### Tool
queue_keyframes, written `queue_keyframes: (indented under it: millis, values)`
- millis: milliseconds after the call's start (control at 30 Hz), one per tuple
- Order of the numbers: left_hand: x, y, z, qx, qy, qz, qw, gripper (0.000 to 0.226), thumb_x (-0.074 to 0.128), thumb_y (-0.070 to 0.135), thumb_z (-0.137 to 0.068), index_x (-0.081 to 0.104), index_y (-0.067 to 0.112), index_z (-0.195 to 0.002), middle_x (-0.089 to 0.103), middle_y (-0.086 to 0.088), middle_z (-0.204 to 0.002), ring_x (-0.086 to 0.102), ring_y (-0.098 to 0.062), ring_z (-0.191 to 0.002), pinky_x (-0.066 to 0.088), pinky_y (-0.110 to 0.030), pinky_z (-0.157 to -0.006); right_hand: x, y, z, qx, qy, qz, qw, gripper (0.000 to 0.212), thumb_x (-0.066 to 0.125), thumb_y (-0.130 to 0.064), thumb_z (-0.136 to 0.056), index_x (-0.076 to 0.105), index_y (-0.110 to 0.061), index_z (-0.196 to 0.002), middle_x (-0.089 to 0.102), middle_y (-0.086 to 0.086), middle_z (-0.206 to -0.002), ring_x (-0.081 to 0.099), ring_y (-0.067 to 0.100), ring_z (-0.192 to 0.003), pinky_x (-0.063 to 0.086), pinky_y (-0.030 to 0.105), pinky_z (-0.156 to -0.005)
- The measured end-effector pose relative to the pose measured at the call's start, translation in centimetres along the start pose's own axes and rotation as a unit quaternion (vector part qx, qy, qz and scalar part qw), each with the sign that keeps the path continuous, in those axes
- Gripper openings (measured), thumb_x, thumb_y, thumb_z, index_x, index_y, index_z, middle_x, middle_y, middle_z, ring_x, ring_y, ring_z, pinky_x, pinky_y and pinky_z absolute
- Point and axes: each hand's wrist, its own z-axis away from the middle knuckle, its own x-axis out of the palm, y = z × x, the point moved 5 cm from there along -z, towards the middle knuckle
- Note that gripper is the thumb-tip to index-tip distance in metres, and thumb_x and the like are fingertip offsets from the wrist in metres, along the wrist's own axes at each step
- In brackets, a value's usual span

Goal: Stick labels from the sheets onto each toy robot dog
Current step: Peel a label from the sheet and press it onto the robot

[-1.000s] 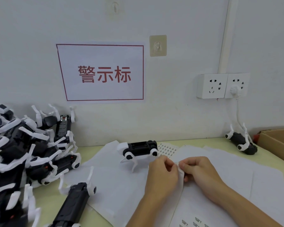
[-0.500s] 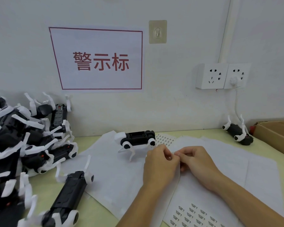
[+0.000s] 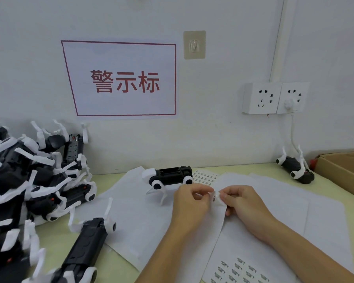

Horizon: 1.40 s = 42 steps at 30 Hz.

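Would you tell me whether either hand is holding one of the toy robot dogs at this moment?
No, the left hand and right hand pinch the label sheet, while the nearest toy robot dog stands untouched behind them.

Label sheet (image 3: 233, 252): thin white paper, matt, its lifted top edge slightly curled and faintly sheened, printed with small black labels. Loose sheets (image 3: 131, 211) beneath: matt white paper, smooth, lightly creased. Toy robot dog (image 3: 169, 177) standing on them: hard plastic, black body satin with moulded ribs, white legs smooth. Pile of toy dogs (image 3: 29, 180): same black and white plastic, semi-gloss. Table (image 3: 49, 237): pale yellow-green, smooth, matt. Cardboard box (image 3: 343, 170): brown, dull, fibrous-looking. Wall sockets (image 3: 274, 98): glossy white plastic. Wall sign (image 3: 123, 78): matt white paper, red print. Adhesive hook (image 3: 194, 44): clear glossy plastic
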Motion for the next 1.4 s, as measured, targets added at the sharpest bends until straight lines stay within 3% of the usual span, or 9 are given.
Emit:
queue_keyframes:
  millis: [100, 200, 300, 467, 600, 833, 1033, 1200, 1400]
  values:
    - [0.2, 0.8, 0.8, 0.031, 0.005, -0.004, 1.000, 0.019, 0.066, 0.017, -0.081, 0.080, 0.028, -0.075, 0.073, 0.009, -0.072, 0.063, 0.001, -0.068, 0.048, -0.013, -0.062, 0.0, 0.1, -0.1, 0.000, 0.003, 0.014, 1.000, 0.026, 0.056, -0.005, -0.098, 0.073, -0.006, -0.077, 0.065, 0.006, -0.061, 0.054, 0.013, -0.053, 0.045, 0.027, -0.063]
    - [0.4, 2.2, 1.8, 0.098, 0.020, -0.039, 0.994, 0.022, 0.056, 0.038, -0.071, 0.070, 0.053, -0.061, 0.068, 0.011, -0.074, 0.061, -0.012, -0.069, 0.047, -0.022, -0.057, 0.1, 0.0, 0.0, -0.004, 0.002, 0.025, 1.000, 0.026, 0.055, -0.005, -0.098, 0.073, -0.005, -0.078, 0.062, 0.002, -0.057, 0.054, 0.012, -0.052, 0.045, 0.024, -0.061]
    - [0.5, 2.6, 2.0, 0.124, 0.016, -0.082, 0.989, 0.027, 0.055, 0.036, -0.073, 0.065, 0.060, -0.069, 0.065, 0.020, -0.080, 0.060, -0.012, -0.084, 0.048, -0.023, -0.060, 0.1, 0.0, 0.0, -0.007, 0.003, 0.033, 0.999, 0.027, 0.055, -0.004, -0.098, 0.072, -0.006, -0.078, 0.062, 0.001, -0.056, 0.054, 0.011, -0.052, 0.045, 0.023, -0.060]
    - [0.5, 1.9, 1.8, 0.086, 0.042, -0.061, 0.994, 0.019, 0.064, 0.034, -0.072, 0.075, 0.019, -0.071, 0.067, 0.006, -0.066, 0.063, -0.007, -0.072, 0.048, -0.017, -0.054, 0.2, -0.1, 0.0, -0.009, -0.012, 0.026, 1.000, 0.029, 0.055, -0.005, -0.098, 0.073, -0.008, -0.075, 0.065, 0.003, -0.059, 0.054, 0.012, -0.054, 0.045, 0.027, -0.064]
    - [0.6, 1.3, 1.6, 0.056, 0.038, -0.055, 0.996, 0.008, 0.074, 0.026, -0.079, 0.072, 0.019, -0.077, 0.067, 0.005, -0.070, 0.061, 0.000, -0.065, 0.046, -0.011, -0.056, 0.2, -0.5, 0.1, 0.002, -0.053, 0.017, 0.998, 0.027, 0.059, -0.009, -0.094, 0.075, -0.007, -0.072, 0.073, 0.010, -0.074, 0.061, 0.015, -0.061, 0.050, 0.030, -0.070]
    - [0.5, 1.1, 1.1, 0.042, 0.007, -0.069, 0.997, 0.004, 0.073, 0.015, -0.077, 0.069, 0.017, -0.078, 0.064, 0.006, -0.067, 0.058, 0.000, -0.060, 0.046, -0.013, -0.056, 0.1, -0.4, -0.1, 0.010, -0.049, 0.042, 0.998, 0.023, 0.061, -0.009, -0.090, 0.073, -0.004, -0.071, 0.066, 0.006, -0.065, 0.057, 0.012, -0.058, 0.047, 0.022, -0.061]
    - [-0.1, 1.3, 0.1, 0.006, -0.033, -0.117, 0.993, 0.018, 0.069, 0.011, -0.082, 0.071, 0.023, -0.068, 0.068, 0.005, -0.064, 0.062, 0.003, -0.056, 0.047, -0.011, -0.053, 0.0, -0.1, 0.1, -0.004, -0.071, 0.026, 0.997, 0.028, 0.060, -0.010, -0.093, 0.074, -0.013, -0.069, 0.070, 0.005, -0.068, 0.061, 0.014, -0.064, 0.049, 0.028, -0.069]
    - [0.4, 1.0, 0.5, -0.068, -0.019, -0.003, 0.997, 0.020, 0.077, 0.019, -0.084, 0.075, 0.006, -0.068, 0.074, -0.008, -0.068, 0.073, -0.024, -0.070, 0.059, -0.032, -0.068, 0.1, -0.4, 0.5, -0.020, -0.070, -0.010, 0.997, 0.024, 0.064, -0.016, -0.096, 0.077, -0.013, -0.076, 0.075, 0.014, -0.078, 0.065, 0.017, -0.070, 0.050, 0.028, -0.070]
    - [1.1, -0.1, 0.8, -0.092, 0.012, 0.059, 0.994, 0.021, 0.068, 0.006, -0.089, 0.079, 0.009, -0.071, 0.076, -0.007, -0.073, 0.074, -0.025, -0.080, 0.060, -0.044, -0.085, 0.2, -0.4, 0.5, -0.035, -0.049, 0.002, 0.998, 0.022, 0.065, -0.017, -0.096, 0.078, -0.012, -0.078, 0.076, 0.015, -0.081, 0.067, 0.023, -0.074, 0.050, 0.034, -0.074]
